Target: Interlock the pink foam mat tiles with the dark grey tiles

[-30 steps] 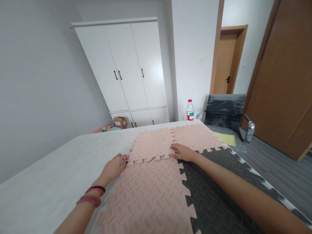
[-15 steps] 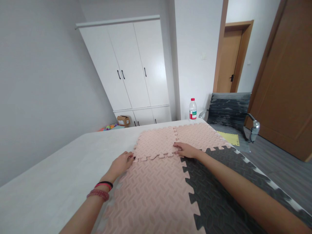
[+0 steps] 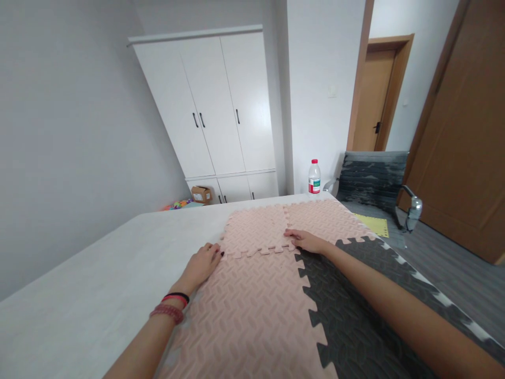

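Observation:
Pink interlocking foam mat tiles lie on the white table. A near pink tile (image 3: 252, 310) meets a far-left pink tile (image 3: 256, 226) along a toothed seam, with slight gaps showing toward its right end. My left hand (image 3: 205, 260) has its fingers curled at the left edge, by the seam's left end. My right hand (image 3: 307, 241) pinches the far-left tile's near right corner, fingers together, where the tiles meet. A far-right pink tile (image 3: 327, 218) adjoins beyond it. Under my right forearm lies a dark grey foam tile (image 3: 355, 300), its teeth against the near pink tile.
The white tabletop (image 3: 118, 279) extends to the left. A red-capped plastic bottle (image 3: 314, 178) stands at the far edge. Beyond the table are a dark chair (image 3: 373, 176) with a yellow sheet (image 3: 373, 225) on it, a cardboard box (image 3: 201, 194) and a white wardrobe (image 3: 213, 110).
The view has shifted slightly, moving the scene a little to the right. Both hands stay at the seam, my left hand slightly more bent over the edge. The seam's gaps look a bit narrower.

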{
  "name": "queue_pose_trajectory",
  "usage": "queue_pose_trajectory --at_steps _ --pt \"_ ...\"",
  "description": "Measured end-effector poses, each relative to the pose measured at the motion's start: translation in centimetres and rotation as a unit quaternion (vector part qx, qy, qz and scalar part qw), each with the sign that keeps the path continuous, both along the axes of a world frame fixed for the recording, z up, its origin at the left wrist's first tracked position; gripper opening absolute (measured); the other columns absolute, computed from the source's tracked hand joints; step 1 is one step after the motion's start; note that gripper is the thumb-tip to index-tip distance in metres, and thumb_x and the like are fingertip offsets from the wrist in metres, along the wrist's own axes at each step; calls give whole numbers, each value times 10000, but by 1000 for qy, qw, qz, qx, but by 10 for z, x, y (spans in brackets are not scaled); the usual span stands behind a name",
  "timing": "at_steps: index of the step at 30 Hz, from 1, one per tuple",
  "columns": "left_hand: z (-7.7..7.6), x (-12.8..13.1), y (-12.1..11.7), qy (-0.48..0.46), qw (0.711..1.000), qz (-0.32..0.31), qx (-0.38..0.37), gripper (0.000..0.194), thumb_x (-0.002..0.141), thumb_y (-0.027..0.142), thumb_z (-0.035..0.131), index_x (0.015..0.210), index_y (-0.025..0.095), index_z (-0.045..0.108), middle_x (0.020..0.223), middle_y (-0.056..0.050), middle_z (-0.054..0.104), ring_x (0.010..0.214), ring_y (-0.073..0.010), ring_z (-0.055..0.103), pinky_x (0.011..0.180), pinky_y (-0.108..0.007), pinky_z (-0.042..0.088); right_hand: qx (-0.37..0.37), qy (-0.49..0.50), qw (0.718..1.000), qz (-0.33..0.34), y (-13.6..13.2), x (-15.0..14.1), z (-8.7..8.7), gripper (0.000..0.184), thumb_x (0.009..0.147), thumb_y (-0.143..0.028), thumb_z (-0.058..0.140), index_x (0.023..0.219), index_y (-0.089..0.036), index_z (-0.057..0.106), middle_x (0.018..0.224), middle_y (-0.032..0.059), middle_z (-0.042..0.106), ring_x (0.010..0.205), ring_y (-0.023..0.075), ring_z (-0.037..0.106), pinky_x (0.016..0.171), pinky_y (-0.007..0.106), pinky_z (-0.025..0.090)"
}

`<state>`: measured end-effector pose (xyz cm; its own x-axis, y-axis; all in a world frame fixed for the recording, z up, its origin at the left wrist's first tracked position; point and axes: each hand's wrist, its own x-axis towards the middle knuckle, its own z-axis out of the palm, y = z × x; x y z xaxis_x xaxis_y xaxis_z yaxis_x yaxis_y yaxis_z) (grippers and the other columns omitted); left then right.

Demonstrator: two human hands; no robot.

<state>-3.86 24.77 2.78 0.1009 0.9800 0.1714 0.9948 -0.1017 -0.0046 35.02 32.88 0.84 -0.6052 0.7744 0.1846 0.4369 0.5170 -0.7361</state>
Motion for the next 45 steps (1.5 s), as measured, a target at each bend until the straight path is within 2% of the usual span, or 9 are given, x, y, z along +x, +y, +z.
queue_pose_trajectory --at_steps 5,11,16,20,27,33,36,41,45 --pt "2 3 0 37 999 16 -12 324 921 393 336 1065 177 530 1073 -80 536 958 -192 537 796 -359 445 18 -14 1000 -12 2 -2 -6 539 732 -104 450 1256 -199 535 1410 61 438 1299 166 380 1109 365 239" --pt "9 9 -2 79 996 23 -24 332 922 409 332 1067 189 535 1083 -81 539 951 -186 550 771 -330 448 16 -41 999 -30 2 -3 -4 435 838 -214 389 1249 -161 524 1242 89 589 1037 189 599 910 388 467" --pt "12 25 0 135 990 24 -22 284 887 381 481 1029 151 570 1078 -65 577 989 -191 549 870 -421 456 79 -83 993 -33 -10 -9 -2 429 829 -207 446 1251 -186 521 1361 71 492 1233 171 459 1037 348 353" --pt "12 38 2 159 987 22 -24 262 867 365 531 998 146 591 1107 -66 591 1027 -189 552 912 -430 452 118 -160 979 -51 -20 -18 7 414 847 -173 412 1243 -189 533 1354 86 499 1287 202 401 1058 395 310" --pt "27 52 1 133 987 92 -7 326 877 428 494 1005 140 580 987 -56 614 908 -174 586 848 -414 475 132 -292 939 -128 -31 -45 33 316 880 -384 442 1004 -176 645 1032 152 670 978 280 622 806 402 464" --pt "9 75 4 70 997 -3 -14 475 920 465 349 1317 209 397 1244 -104 517 1088 -224 523 907 -443 436 157 -346 908 -176 -40 -76 36 401 827 -462 562 1086 -157 590 1057 171 637 980 303 601 822 436 441" --pt "2 71 13 49 998 -28 -34 480 918 471 348 1323 219 403 1259 -104 506 1134 -245 491 947 -484 401 174 -346 904 -181 -45 -77 33 414 854 -460 528 1133 -155 551 1134 170 592 1042 298 559 847 436 431" --pt "9 50 27 28 992 -89 -83 414 924 419 371 1281 230 462 1224 -67 539 1138 -215 488 1008 -478 348 178 -343 904 -184 -48 -72 31 404 872 -474 492 1137 -172 530 1144 152 573 1043 281 544 836 418 440" --pt "8 47 22 30 993 -71 -88 446 923 402 373 1347 261 381 1306 -84 470 1181 -245 450 977 -489 380 169 -343 905 -187 -49 -74 30 416 868 -468 499 1150 -163 520 1148 159 563 1042 283 544 815 410 451"
